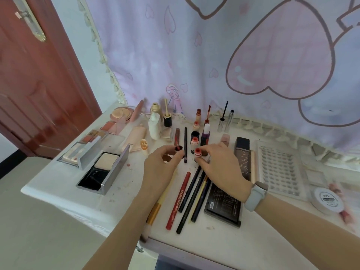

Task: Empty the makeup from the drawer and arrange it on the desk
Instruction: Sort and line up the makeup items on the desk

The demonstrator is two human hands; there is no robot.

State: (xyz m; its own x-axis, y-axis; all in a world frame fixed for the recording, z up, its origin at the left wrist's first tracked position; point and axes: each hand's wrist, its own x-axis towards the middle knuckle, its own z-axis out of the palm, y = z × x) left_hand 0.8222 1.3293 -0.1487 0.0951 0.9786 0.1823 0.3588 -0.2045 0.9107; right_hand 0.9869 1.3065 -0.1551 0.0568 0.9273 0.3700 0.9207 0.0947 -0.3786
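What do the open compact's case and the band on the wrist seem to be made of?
The open compact: its case looks like brushed silver metal or metallised plastic, judging by the dull grey sheen on its lid; which one is unclear. The wrist band looks like matte pale rubber or silicone: smooth, no shine.

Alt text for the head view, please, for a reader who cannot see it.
Two hands work mid-desk: the left hand pinches a small dark lipstick tube, the right hand a red-topped lipstick. Pencils, open compacts and bottles lie around them.
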